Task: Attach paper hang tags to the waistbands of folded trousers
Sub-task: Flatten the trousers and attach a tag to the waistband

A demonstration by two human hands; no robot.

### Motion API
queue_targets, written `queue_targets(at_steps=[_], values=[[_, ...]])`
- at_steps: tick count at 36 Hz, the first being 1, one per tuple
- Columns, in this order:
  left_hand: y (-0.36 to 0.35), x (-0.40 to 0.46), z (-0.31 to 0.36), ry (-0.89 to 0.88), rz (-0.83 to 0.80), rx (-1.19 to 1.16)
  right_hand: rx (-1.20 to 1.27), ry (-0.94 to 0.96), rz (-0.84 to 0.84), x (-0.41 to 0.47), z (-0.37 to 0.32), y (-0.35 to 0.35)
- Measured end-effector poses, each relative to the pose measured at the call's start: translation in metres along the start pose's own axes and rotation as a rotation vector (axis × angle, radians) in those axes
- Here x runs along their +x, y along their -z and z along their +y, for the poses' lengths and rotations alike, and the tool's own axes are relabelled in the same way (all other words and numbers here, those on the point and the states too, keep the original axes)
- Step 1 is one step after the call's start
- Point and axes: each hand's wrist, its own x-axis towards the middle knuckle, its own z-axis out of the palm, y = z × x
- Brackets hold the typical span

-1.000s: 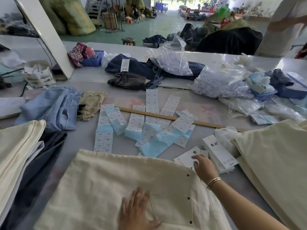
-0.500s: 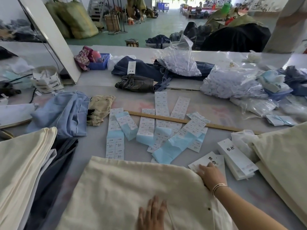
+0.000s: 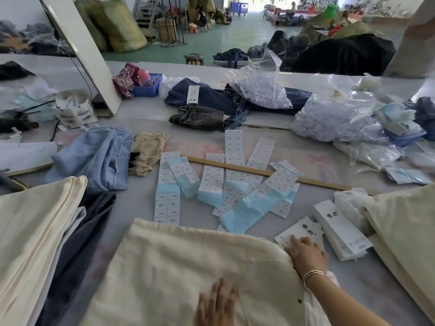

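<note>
Cream folded trousers (image 3: 176, 267) lie across the near table edge. My left hand (image 3: 217, 302) rests flat on them at the bottom, fingers straight. My right hand (image 3: 307, 254) sits at the trousers' right corner, fingertips lying on a loose white hang tag (image 3: 303, 231) with black characters; its thumb is hidden. Just right of it is a stack of the same hang tags (image 3: 339, 229).
Strips of white and blue size stickers (image 3: 235, 184) and a wooden ruler (image 3: 266, 172) lie beyond the trousers. Cream garments (image 3: 404, 227) are piled on the right, cream and dark ones (image 3: 35, 231) on the left. Blue trousers (image 3: 98, 156) and plastic bags (image 3: 329, 118) sit farther back.
The view has shifted left and down. My right hand stays on the loose hang tag and my left hand stays flat on the trousers.
</note>
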Motion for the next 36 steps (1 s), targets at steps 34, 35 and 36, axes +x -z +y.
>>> queue_targets(at_steps=[34, 35, 36], values=[[0.022, -0.024, 0.014, 0.038, -0.186, -0.016, 0.486, -0.004, -0.035, 0.007, -0.010, 0.025], [0.021, -0.025, 0.014, 0.047, -0.216, -0.034, 0.553, -0.036, -0.060, 0.010, -0.010, 0.027], [0.020, -0.026, 0.014, 0.042, -0.246, -0.046, 0.613, -0.075, -0.085, 0.013, -0.010, 0.030]])
